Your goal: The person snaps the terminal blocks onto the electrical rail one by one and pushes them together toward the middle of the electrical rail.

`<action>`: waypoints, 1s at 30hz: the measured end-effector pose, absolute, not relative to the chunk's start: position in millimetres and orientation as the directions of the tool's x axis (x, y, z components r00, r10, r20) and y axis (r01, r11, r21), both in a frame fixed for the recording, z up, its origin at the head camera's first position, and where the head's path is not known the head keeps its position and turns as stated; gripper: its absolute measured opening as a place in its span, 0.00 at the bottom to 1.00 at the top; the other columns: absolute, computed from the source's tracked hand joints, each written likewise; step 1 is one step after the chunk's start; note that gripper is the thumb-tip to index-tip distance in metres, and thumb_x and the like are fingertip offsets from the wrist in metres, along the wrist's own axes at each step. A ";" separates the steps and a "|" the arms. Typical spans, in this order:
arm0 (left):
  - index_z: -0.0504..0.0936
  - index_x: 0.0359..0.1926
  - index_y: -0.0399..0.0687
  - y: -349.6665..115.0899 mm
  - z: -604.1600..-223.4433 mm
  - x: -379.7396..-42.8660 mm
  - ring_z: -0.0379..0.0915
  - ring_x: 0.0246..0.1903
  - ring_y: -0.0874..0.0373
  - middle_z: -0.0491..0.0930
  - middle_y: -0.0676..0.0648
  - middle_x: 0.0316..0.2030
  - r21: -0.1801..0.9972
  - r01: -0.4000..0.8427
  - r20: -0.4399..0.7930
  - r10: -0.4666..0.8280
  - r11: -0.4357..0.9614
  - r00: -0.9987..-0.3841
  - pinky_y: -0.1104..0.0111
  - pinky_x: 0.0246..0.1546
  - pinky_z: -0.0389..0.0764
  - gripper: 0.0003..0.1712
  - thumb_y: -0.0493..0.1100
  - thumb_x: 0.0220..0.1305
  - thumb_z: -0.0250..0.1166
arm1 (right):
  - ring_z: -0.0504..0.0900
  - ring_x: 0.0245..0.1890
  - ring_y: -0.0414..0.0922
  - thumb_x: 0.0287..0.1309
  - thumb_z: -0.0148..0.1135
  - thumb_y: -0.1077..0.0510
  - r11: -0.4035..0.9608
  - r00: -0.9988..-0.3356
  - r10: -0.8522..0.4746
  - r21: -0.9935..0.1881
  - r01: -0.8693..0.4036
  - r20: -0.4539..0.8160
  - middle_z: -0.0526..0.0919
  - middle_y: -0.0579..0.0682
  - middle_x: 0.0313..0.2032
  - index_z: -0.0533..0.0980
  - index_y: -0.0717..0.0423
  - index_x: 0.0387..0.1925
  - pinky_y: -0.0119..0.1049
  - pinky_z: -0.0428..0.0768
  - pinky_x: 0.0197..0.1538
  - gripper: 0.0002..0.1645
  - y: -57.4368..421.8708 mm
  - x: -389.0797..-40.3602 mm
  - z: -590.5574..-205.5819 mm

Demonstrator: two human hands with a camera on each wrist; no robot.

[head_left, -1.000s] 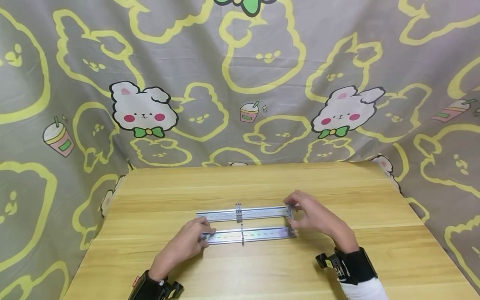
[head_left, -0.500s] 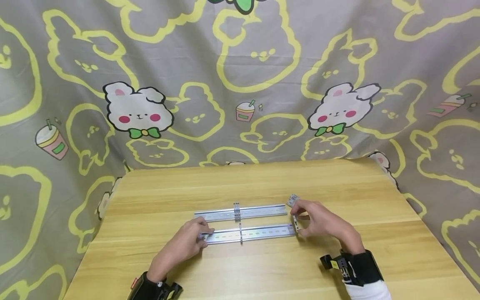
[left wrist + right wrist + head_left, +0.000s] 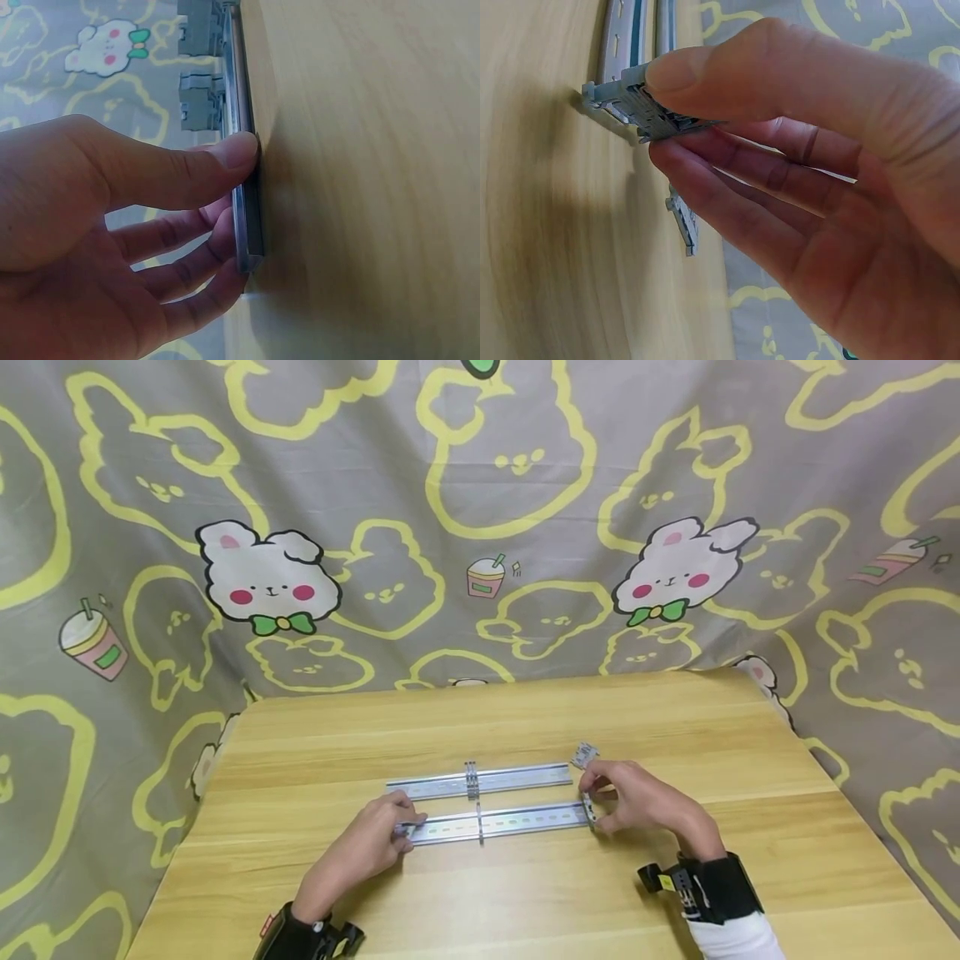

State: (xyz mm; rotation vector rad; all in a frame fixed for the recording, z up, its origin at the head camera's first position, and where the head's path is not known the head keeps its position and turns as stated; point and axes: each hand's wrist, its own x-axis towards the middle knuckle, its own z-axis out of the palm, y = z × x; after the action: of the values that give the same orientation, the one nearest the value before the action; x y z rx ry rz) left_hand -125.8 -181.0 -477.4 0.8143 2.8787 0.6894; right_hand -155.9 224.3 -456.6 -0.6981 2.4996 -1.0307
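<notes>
Two slotted metal DIN rails lie parallel on the table. My left hand grips the left end of the near rail, thumb on the front edge and fingers behind in the left wrist view. At that rail's right end, my right hand pinches a grey terminal block between thumb and fingers. Whether the block is fitted over the rail I cannot tell. One thin block sits mid-rail on the near one. The far rail carries a small group of blocks near its middle.
A loose grey block lies on the wooden table just beyond the far rail's right end. A patterned curtain hangs behind the table and along both sides.
My right hand has moved from the far rail's right end toward me, bringing a terminal block to the near rail's right end. The loose block now shows on the table. My left hand stays put.
</notes>
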 end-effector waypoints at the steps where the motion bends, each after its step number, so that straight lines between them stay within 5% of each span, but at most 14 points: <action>1: 0.87 0.45 0.34 -181.0 -477.2 -125.8 0.77 0.37 0.53 0.80 0.46 0.38 0.440 0.480 0.052 0.512 0.759 -0.857 0.63 0.37 0.84 0.21 0.27 0.45 0.72 | 0.80 0.51 0.54 0.34 0.76 0.69 0.613 -0.817 -0.563 -0.727 -0.310 -0.127 0.80 0.54 0.45 0.76 0.62 0.44 0.44 0.81 0.54 0.29 224.0 -156.3 -456.9; 30: 0.87 0.45 0.34 -179.9 -474.6 -125.8 0.76 0.36 0.53 0.79 0.47 0.37 0.438 0.477 0.044 0.512 0.762 -0.858 0.63 0.37 0.83 0.20 0.27 0.45 0.73 | 0.81 0.48 0.50 0.36 0.78 0.66 0.589 -0.811 -0.579 -0.730 -0.347 -0.081 0.81 0.53 0.42 0.77 0.60 0.42 0.43 0.82 0.52 0.27 183.9 -155.5 -462.9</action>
State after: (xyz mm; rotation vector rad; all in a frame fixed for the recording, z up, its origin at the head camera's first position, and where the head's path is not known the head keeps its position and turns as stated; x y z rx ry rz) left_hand -125.8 -179.9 -474.6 0.8089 2.8752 0.6817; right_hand -155.5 183.9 -462.9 -0.7552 2.5107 -1.0550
